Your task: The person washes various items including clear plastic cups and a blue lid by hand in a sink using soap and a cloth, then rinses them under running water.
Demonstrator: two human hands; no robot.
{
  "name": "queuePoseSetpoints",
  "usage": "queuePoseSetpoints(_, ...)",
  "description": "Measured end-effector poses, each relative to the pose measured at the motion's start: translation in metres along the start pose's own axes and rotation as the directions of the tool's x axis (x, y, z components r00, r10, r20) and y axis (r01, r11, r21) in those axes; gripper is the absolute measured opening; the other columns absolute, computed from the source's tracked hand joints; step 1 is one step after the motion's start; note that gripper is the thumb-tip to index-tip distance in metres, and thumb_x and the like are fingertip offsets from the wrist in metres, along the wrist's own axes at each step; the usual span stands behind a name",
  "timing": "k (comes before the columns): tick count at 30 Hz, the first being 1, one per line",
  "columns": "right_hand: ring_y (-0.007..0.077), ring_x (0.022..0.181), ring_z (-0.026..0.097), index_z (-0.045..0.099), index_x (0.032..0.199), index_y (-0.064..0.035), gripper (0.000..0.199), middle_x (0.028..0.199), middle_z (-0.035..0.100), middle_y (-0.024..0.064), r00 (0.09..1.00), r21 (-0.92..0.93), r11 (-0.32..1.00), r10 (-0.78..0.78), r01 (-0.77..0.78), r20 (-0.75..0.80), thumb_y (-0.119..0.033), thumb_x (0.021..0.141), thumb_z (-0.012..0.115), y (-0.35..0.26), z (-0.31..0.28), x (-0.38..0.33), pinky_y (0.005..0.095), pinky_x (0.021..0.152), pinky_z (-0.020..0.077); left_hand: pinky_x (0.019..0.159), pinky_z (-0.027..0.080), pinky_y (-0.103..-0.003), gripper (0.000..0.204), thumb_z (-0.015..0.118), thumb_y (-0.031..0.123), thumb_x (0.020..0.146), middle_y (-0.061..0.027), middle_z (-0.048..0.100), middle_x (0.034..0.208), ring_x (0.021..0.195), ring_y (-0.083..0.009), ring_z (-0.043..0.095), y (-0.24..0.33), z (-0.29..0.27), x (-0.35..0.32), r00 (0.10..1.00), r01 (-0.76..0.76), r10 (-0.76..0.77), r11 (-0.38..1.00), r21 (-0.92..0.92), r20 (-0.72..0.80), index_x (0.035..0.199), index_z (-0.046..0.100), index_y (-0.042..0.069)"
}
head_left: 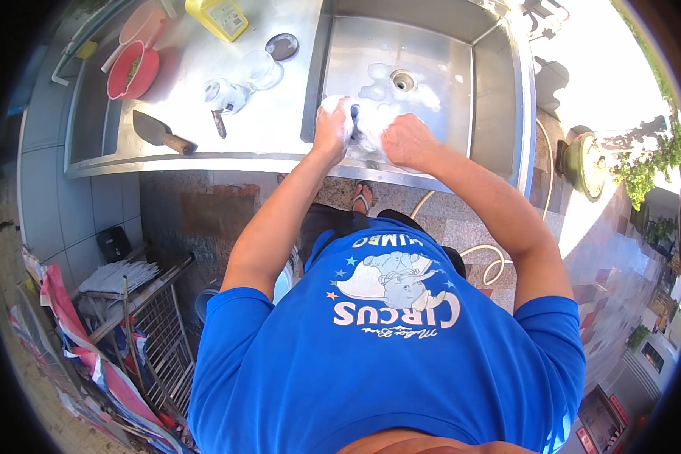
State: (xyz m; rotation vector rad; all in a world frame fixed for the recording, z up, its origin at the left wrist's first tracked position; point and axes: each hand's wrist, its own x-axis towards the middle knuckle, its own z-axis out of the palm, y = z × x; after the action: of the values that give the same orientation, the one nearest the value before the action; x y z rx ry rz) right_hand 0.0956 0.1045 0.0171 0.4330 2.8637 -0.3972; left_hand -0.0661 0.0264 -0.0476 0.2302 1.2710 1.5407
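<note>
**Scrubbing in the sink, foam everywhere**

Mid-wash, by the look of it. Left hand point(333, 125) curled over the near edge of the stainless steel sink basin point(314, 91), fingers closed round a small foam-covered object point(363, 121) with one dark part showing. Right hand point(405, 140) clamped on the same piece from the other side, knuckles up, fingertips buried in lather. Impossible to tell what the piece is under so much foam. Held low against the near wall of the basin, with patches of white suds point(378, 91) spread between it and the round metal drain point(402, 79).

Left of the basin, on the steel tabletop point(204, 151):
- two clear glass vessels point(259, 69), just beside each other
- a round grey lid point(282, 47)
- a broad cleaver with a wooden handle point(159, 132)
- a small dark-handled knife point(218, 123)
- a red plastic colander bowl point(132, 72)
- a yellow plastic bottle point(218, 17) at the far edge

Judged from the lather: soaping well under way, rinsing not yet done. Next move likely to call for a firm grip on a slippery piece, turning it between both palms to reach unscrubbed sides, then clear water over it above the drain. Worth minding the glassware close to the left elbow.
</note>
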Motion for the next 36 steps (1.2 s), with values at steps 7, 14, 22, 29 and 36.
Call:
queuePoseSetpoints(7,0.0246,0.053,0.066,0.064,0.056,-0.013,0.018,0.056,0.062,0.0084,0.758,-0.415,0.719,-0.645,0.557,-0.1,-0.02,0.072,0.063,0.025,0.0,0.002,0.0391,0.048,0.0528,0.075,0.063,-0.04,0.021,0.055,0.016,0.097,-0.012,0.071,0.096,0.083,-0.0256,0.073,0.015,0.0,-0.014,0.89,0.433,-0.409,0.896,-0.098,0.201,0.106,0.066,0.0)
queuePoseSetpoints(14,0.0255,0.058,0.067,0.065,0.058,-0.0119,0.016,0.061,0.065,0.0099,0.875,-0.398,0.813,-0.482,0.425,-0.048,-0.019,0.073,0.063,0.04,0.02,0.01,0.0405,0.053,0.0535,0.072,0.063,-0.04,0.023,0.054,0.013,0.096,-0.015,0.071,0.099,0.084,-0.0256,0.074,0.018,-0.004,-0.005,0.888,0.441,-0.397,0.879,-0.182,0.232,0.11,0.064,-0.002)
queuePoseSetpoints(22,0.0317,0.089,0.071,0.065,0.112,-0.0025,0.028,0.1,0.071,0.0187,0.934,0.7,0.708,0.183,0.092,-0.307,-0.003,0.084,0.059,-0.017,0.035,0.018,0.0377,0.081,0.0574,0.07,0.06,-0.039,0.034,0.057,0.026,0.1,-0.0142,0.068,0.096,0.083,-0.0249,0.071,-0.028,-0.02,0.021,0.983,-0.082,0.115,0.972,0.22,-0.145,0.113,0.063,-0.004)
queuePoseSetpoints(29,0.0293,0.12,0.062,0.052,0.139,0.0024,0.055,0.134,0.061,0.0153,0.882,0.474,-0.758,0.461,0.448,-0.095,0.002,0.084,0.057,-0.018,0.05,0.022,0.0418,0.105,0.0506,0.084,0.051,-0.037,0.037,0.054,0.026,0.103,-0.0167,0.071,0.102,0.089,-0.0247,0.067,0.01,0.006,-0.008,0.878,-0.458,0.457,0.713,0.53,0.143,0.111,0.066,-0.008)
queuePoseSetpoints(36,0.0291,0.097,0.069,0.067,0.113,-0.0012,0.037,0.105,0.071,0.0145,0.761,0.891,-0.187,0.608,0.414,-0.226,-0.001,0.076,0.061,-0.032,0.04,0.011,0.0412,0.084,0.0571,0.074,0.056,-0.041,0.036,0.053,0.027,0.102,-0.0194,0.071,0.09,0.084,-0.0339,0.07,-0.012,-0.003,0.002,0.811,-0.504,0.578,0.61,0.612,0.091,0.102,0.07,-0.005)
